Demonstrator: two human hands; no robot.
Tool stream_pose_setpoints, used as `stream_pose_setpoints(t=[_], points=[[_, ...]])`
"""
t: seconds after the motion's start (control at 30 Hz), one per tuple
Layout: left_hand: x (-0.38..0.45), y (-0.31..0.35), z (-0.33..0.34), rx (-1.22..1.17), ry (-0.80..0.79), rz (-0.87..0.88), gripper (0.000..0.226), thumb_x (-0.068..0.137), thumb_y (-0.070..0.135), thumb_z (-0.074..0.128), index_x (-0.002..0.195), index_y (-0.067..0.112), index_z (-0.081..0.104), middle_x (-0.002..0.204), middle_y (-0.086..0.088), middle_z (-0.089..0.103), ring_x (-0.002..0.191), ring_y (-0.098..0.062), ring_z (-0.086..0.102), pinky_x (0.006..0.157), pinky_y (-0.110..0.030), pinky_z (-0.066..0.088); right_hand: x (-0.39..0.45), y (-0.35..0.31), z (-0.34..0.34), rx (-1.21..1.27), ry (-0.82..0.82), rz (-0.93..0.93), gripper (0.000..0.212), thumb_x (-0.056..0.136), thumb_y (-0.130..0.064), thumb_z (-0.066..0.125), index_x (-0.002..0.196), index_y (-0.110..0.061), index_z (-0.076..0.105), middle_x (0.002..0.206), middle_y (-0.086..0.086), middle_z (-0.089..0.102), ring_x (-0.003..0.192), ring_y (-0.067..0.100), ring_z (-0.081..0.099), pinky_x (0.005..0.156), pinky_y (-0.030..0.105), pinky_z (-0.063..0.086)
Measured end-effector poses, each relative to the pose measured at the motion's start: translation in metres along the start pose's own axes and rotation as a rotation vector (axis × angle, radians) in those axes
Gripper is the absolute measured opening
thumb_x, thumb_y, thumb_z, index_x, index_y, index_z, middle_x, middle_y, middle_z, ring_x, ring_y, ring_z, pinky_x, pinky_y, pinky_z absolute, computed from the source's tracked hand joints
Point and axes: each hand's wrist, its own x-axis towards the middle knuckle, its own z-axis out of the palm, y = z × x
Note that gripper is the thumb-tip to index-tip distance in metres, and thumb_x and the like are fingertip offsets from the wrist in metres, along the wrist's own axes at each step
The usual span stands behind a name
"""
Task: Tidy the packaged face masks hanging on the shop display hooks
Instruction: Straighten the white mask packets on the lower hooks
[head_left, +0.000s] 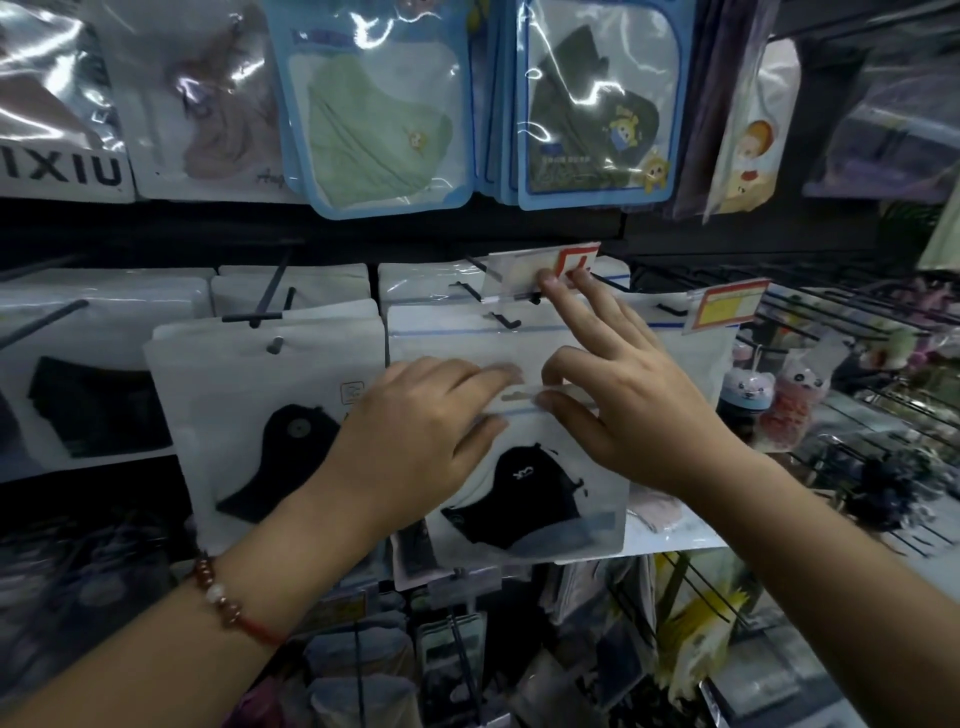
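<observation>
A clear packet with a black face mask (530, 499) is held in front of the middle row of hanging packets. My left hand (415, 436) grips the packet's top edge from the left, fingers in front and thumb below. From the right, my right hand (628, 400) pinches the same top edge beside the hang hole (519, 397) with thumb and a curled finger. Its two longest fingers stretch up and touch a clear price tag holder (540, 275) on a hook. A black hook tip (506, 321) sticks out just above the packet, and the hole is off it.
Another black mask packet (270, 441) hangs to the left. Blue-edged packets with a green mask (379, 130) and a dark mask (592, 114) hang in the row above. A wire rack (841, 332) with small toys and a yellow price label (727, 306) juts out at right.
</observation>
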Motion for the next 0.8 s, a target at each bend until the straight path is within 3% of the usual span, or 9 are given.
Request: stream_pose_setpoints(t=[0.1, 0.27, 0.37, 0.43, 0.57, 0.67, 0.8], points=[[-0.004, -0.002, 0.008, -0.019, -0.028, -0.015, 0.036, 0.094, 0.031, 0.058, 0.127, 0.018, 0.063, 0.103, 0.000, 0.072, 0.091, -0.024, 0.066, 0.079, -0.041, 0.054, -0.001, -0.001, 0.002, -0.008, 0.000, 0.001, 0.013, 0.094, -0.027, 0.062, 0.089, -0.015, 0.059, 0.162, 0.013, 0.019, 0.151, 0.034, 0.008, 0.121, 0.049, 0.017], [-0.005, 0.002, 0.005, -0.052, -0.013, 0.013, 0.034, 0.096, 0.020, 0.054, 0.128, 0.017, 0.065, 0.094, -0.001, 0.070, 0.073, -0.024, 0.066, 0.058, -0.040, 0.056, 0.000, 0.001, 0.000, -0.026, -0.007, 0.001, 0.014, 0.094, -0.030, 0.061, 0.089, -0.017, 0.060, 0.161, 0.012, 0.020, 0.151, 0.033, 0.009, 0.121, 0.047, 0.016], [-0.005, 0.002, 0.006, -0.115, 0.015, 0.035, 0.043, 0.090, -0.001, 0.065, 0.131, 0.014, 0.064, 0.100, -0.003, 0.071, 0.077, -0.023, 0.068, 0.060, -0.040, 0.058, 0.002, 0.002, -0.004, -0.041, -0.020, -0.007, 0.016, 0.093, -0.033, 0.062, 0.088, -0.018, 0.061, 0.161, 0.011, 0.022, 0.150, 0.033, 0.013, 0.119, 0.049, 0.021], [-0.003, 0.003, 0.004, -0.155, 0.034, 0.041, 0.047, 0.089, -0.004, 0.067, 0.132, 0.014, 0.063, 0.107, -0.002, 0.072, 0.084, -0.022, 0.069, 0.065, -0.039, 0.059, 0.002, 0.003, -0.006, -0.048, -0.010, -0.016, 0.016, 0.093, -0.033, 0.061, 0.090, -0.017, 0.062, 0.161, 0.010, 0.024, 0.150, 0.032, 0.015, 0.119, 0.048, 0.021], [0.004, 0.001, -0.003, -0.112, 0.077, 0.083, 0.039, 0.091, 0.002, 0.064, 0.128, 0.016, 0.067, 0.107, 0.001, 0.072, 0.084, -0.018, 0.068, 0.065, -0.034, 0.057, 0.001, 0.006, -0.007, -0.081, 0.014, -0.014, 0.026, 0.092, -0.031, 0.062, 0.113, -0.016, 0.063, 0.160, 0.008, 0.027, 0.149, 0.030, 0.017, 0.120, 0.046, 0.021], [0.012, -0.009, -0.007, -0.051, 0.094, 0.068, 0.039, 0.092, 0.004, 0.061, 0.129, 0.014, 0.067, 0.103, -0.001, 0.071, 0.084, -0.020, 0.067, 0.069, -0.036, 0.056, 0.000, 0.002, -0.007, -0.096, 0.010, 0.008, 0.045, 0.092, -0.031, 0.062, 0.134, -0.016, 0.054, 0.161, 0.007, 0.025, 0.150, 0.029, 0.014, 0.119, 0.045, 0.020], [0.022, -0.015, -0.009, -0.009, 0.151, 0.051, 0.040, 0.092, 0.005, 0.055, 0.130, 0.011, 0.065, 0.099, -0.003, 0.069, 0.083, -0.024, 0.065, 0.070, -0.040, 0.055, -0.002, -0.006, -0.003, -0.083, 0.005, 0.052, 0.056, 0.094, -0.034, 0.055, 0.145, -0.017, 0.041, 0.162, 0.006, 0.021, 0.151, 0.026, 0.009, 0.121, 0.042, 0.016]])
